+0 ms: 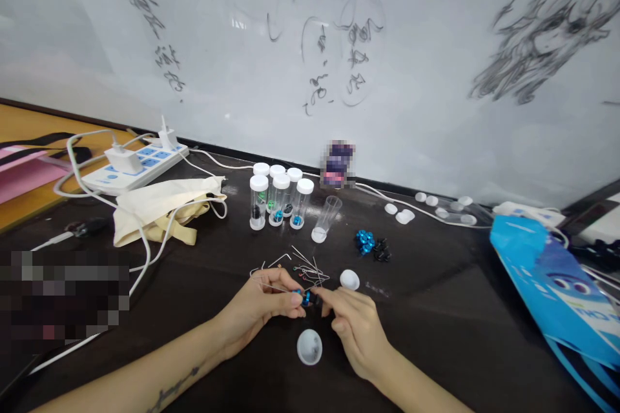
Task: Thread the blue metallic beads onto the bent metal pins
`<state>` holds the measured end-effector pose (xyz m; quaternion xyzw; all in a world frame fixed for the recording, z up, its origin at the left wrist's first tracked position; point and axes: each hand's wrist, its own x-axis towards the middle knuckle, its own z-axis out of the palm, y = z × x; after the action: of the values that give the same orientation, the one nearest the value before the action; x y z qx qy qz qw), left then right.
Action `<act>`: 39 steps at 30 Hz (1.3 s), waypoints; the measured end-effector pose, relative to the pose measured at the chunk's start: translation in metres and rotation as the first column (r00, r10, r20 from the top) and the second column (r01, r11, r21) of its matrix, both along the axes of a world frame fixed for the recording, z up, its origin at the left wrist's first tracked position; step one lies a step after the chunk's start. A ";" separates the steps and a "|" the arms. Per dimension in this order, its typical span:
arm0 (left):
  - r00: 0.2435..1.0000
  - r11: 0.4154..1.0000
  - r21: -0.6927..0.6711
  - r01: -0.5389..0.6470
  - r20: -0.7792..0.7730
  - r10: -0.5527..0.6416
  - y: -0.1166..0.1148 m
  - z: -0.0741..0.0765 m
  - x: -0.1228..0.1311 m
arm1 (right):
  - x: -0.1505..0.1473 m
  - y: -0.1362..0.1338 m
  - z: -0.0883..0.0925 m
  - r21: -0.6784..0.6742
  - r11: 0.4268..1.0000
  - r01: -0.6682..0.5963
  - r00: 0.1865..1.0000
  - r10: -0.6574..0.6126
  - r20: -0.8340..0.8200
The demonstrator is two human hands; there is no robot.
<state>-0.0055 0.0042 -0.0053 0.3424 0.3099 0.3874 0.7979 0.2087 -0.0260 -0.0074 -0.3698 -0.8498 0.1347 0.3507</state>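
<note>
Between the thumb and fingers of my left hand (271,302) is a small shiny blue part (306,298), and a thin metal wire runs back over that hand. My right hand (357,328) meets it from the right, its fingertips closed at a small black piece (316,300) against the blue part. Directly below the hands stands a small white cup (309,347) with tiny items inside. A white round cap (349,279) lies just beyond my right hand. Several bent wires and hex keys (310,271) are scattered beyond the fingers.
Several white-capped clear tubes (279,200) stand at the back, beside an uncapped tube (327,219). Blue parts (365,241) and black parts (382,250) lie in piles. Left are a power strip (140,164) and cloth bag (159,206); right, a blue package (552,290). A whiteboard (242,77) rises behind.
</note>
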 end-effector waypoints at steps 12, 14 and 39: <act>1.000 1.000 0.007 0.002 0.003 -0.002 0.001 -0.002 -0.001 | -0.001 0.000 0.001 -0.017 1.000 0.007 1.000 -0.007 0.012; 1.000 1.000 0.007 0.001 -0.001 -0.001 0.001 -0.002 -0.001 | -0.001 0.001 0.002 -0.014 1.000 -0.001 1.000 0.001 0.031; 1.000 1.000 -0.007 -0.004 0.010 0.004 0.000 0.000 -0.001 | -0.001 -0.001 0.002 0.016 0.999 0.028 0.999 -0.028 0.034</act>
<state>-0.0064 0.0047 -0.0054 0.3372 0.3080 0.3894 0.7999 0.2081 -0.0272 -0.0051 -0.3814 -0.8513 0.1171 0.3409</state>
